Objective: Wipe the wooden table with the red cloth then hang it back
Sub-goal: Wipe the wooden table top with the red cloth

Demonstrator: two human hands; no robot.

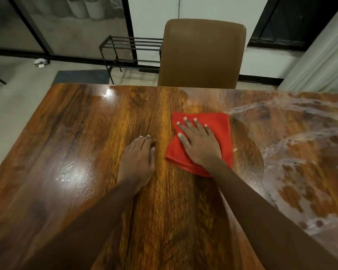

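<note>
Red cloth folded, lying flat on wooden surface, centre-right, toward far edge. Right hand palm-down on cloth, fingers spread & pressing it flat, not pinching. Left hand flat on bare wood just beside cloth, not touching it, fingers pressed together. Whitish streaky film over rt part of surface, starting just beyond cloth. Brown chair tucked at far edge, black metal rack on floor behind, to its left.
</note>
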